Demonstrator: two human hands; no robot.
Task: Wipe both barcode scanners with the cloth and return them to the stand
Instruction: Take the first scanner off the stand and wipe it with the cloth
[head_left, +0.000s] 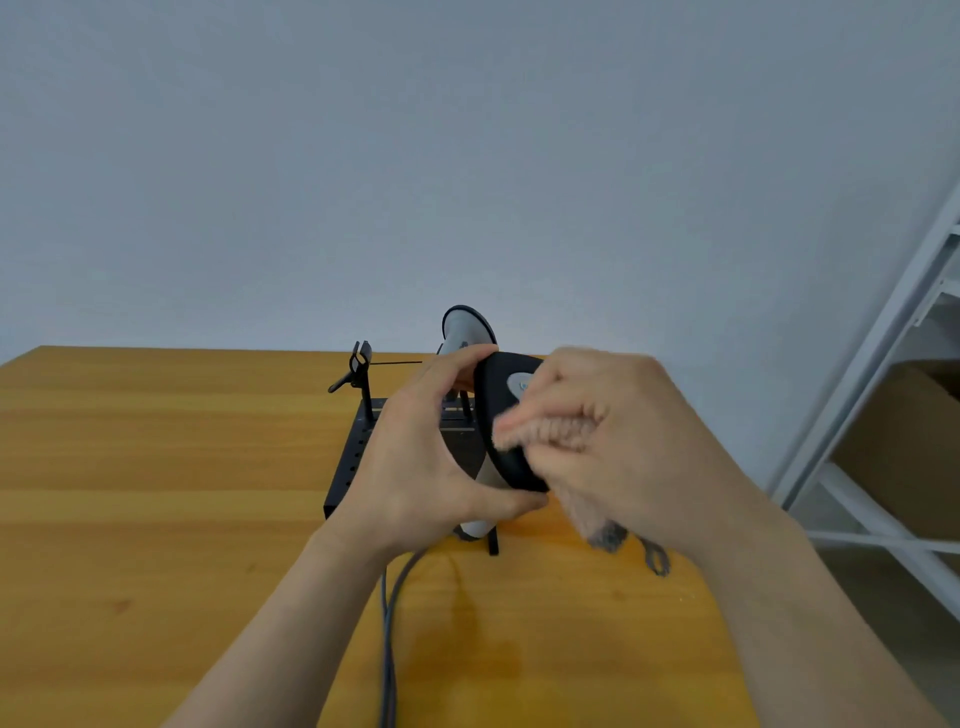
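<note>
My left hand (415, 457) grips a black and grey barcode scanner (501, 415), thumb under its lower end and fingers over its top. My right hand (613, 431) holds a pinkish cloth (550, 431) bunched against the scanner's dark head; the cloth's tail hangs down to the table. Behind them a second scanner (465, 330), grey with a black rim, sits upright in the black stand (353, 457). An empty clip holder (360, 364) rises from the stand's left side. The held scanner's grey cable (387, 623) runs toward me.
The wooden table (156, 493) stretches left and front. A white metal shelf frame (883, 389) with a cardboard box stands at the right, beyond the table's edge. A plain wall is behind.
</note>
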